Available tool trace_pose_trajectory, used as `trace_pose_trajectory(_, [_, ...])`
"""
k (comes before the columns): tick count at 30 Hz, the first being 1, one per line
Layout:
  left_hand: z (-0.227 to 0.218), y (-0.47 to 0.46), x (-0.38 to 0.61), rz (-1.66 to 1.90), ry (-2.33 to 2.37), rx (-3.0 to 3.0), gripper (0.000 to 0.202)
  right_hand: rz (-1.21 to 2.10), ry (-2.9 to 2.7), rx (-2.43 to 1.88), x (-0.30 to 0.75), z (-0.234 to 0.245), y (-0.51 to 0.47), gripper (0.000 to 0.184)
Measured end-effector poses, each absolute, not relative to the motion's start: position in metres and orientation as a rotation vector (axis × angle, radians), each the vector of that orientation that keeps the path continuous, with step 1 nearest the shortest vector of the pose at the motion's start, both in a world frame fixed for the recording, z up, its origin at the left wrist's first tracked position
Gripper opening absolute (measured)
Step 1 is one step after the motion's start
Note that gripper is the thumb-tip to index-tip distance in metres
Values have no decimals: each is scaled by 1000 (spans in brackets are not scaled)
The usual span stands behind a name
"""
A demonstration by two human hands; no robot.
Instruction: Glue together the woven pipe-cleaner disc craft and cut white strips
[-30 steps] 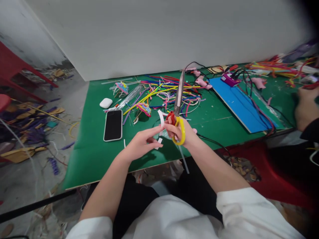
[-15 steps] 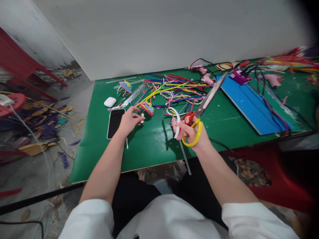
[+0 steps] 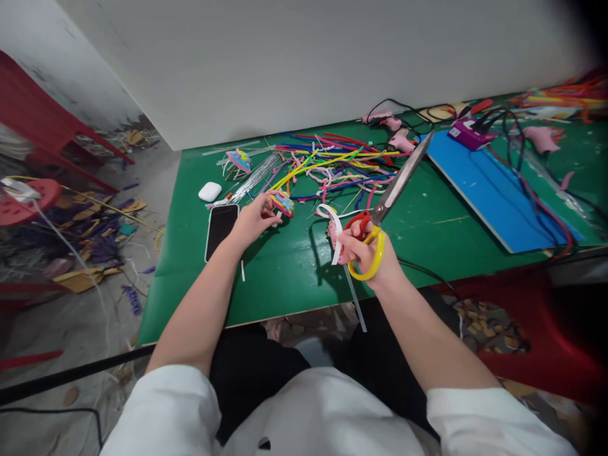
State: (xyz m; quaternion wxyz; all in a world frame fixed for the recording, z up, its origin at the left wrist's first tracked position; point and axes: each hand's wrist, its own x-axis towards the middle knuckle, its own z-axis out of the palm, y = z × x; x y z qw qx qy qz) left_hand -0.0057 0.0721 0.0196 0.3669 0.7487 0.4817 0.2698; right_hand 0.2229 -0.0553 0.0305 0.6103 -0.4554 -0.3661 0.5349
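Observation:
My right hand point(image 3: 363, 250) is closed around scissors point(image 3: 386, 201) with one red and one yellow handle, the blades pointing up and to the right. The same hand also holds a curled white strip point(image 3: 335, 233). My left hand point(image 3: 254, 220) reaches forward on the green table point(image 3: 285, 278), its fingers pinched at a small multicoloured pipe-cleaner piece point(image 3: 281, 202). Whether a small white bit sits between the fingers is hard to tell. A black phone point(image 3: 221, 229) lies just left of that hand.
A tangle of coloured pipe cleaners point(image 3: 332, 168) covers the table's back middle. A white earbud case point(image 3: 209, 191) lies near the phone. A blue board point(image 3: 489, 190) with cables and pink glue guns point(image 3: 403, 140) is at the right. Red stools stand left and right.
My left hand left the white strip and moved forward-left to the multicoloured piece by the phone. My right hand tilted the scissors' blades from upright towards the right.

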Motion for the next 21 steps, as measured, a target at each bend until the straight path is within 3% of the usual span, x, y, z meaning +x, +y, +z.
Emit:
trace_pose_trajectory(7, [29,30,9,772,1116,1673,21,1247,-836,-1111,222,27,-53,40])
trace_pose_trajectory(10, [35,-2,6,737,1087,1506,26,1245,-843,-1092,227,28,-50,37])
trace_pose_trajectory(16, [64,-50,-50,523,1426,1663,29,1194,-820,-1061,237,28,-47,35])
trace_pose_trajectory(21, [75,-23,-96,689,1799,1875,25,1227,-811,-1074,231,23,-44,36])
